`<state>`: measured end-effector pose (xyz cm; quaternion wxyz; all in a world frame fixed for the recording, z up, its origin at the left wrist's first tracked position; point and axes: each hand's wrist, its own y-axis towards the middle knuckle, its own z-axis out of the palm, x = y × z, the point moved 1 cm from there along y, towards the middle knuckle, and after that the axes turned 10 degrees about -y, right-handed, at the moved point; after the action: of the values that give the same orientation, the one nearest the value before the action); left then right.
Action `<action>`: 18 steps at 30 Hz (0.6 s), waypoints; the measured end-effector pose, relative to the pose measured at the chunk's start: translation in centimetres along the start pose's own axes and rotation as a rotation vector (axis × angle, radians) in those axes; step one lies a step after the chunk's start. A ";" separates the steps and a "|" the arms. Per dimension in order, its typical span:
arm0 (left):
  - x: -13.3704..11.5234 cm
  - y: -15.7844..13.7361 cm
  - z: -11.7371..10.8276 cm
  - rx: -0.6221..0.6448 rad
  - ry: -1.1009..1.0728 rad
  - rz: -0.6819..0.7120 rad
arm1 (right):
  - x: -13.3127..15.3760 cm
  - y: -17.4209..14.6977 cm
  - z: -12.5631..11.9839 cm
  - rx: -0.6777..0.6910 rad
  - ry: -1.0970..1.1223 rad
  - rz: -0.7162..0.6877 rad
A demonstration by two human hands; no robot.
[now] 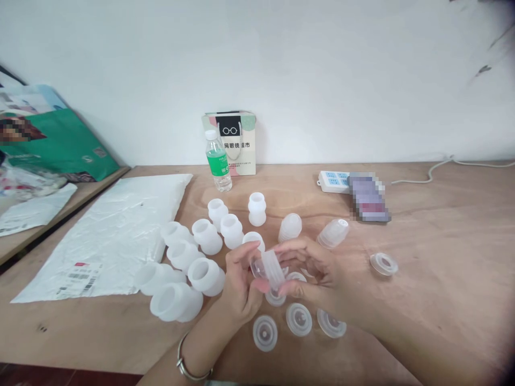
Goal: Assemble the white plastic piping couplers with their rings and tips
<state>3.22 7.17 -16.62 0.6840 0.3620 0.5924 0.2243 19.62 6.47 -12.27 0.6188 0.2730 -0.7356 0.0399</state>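
Below frame centre, our left hand [242, 284] and right hand [316, 271] grip a tilted translucent plastic cap [273, 269]; we should keep pressure light and even.

Wearing one silver-coloured metal bangle [181, 365] around the left wrist. Slim, rounded band, smooth, shiny where light catches it. Thickens at one spot into a small raised joint; too small to tell whether clasp or wound coil. Bare on both sides otherwise, as far as visible: left hand [242, 281], right hand [319, 273], left forearm [215, 324], right forearm [392, 335].
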 end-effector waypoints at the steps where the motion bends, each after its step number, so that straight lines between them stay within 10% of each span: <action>1: 0.0 -0.1 0.1 -0.005 -0.001 0.001 | -0.2 0.0 0.2 -0.012 -0.002 -0.010; 8: 0.5 -0.9 0.6 -0.038 -0.023 -0.001 | -1.3 -0.7 0.9 -0.180 -0.139 -0.176; 18: 0.4 -1.1 0.2 -0.064 0.048 -0.020 | -0.7 -1.1 0.6 -0.028 -0.439 -0.335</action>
<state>3.35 6.65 -17.71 0.6829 0.3283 0.6049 0.2449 19.62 5.48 -13.34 0.4463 0.3844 -0.7970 -0.1335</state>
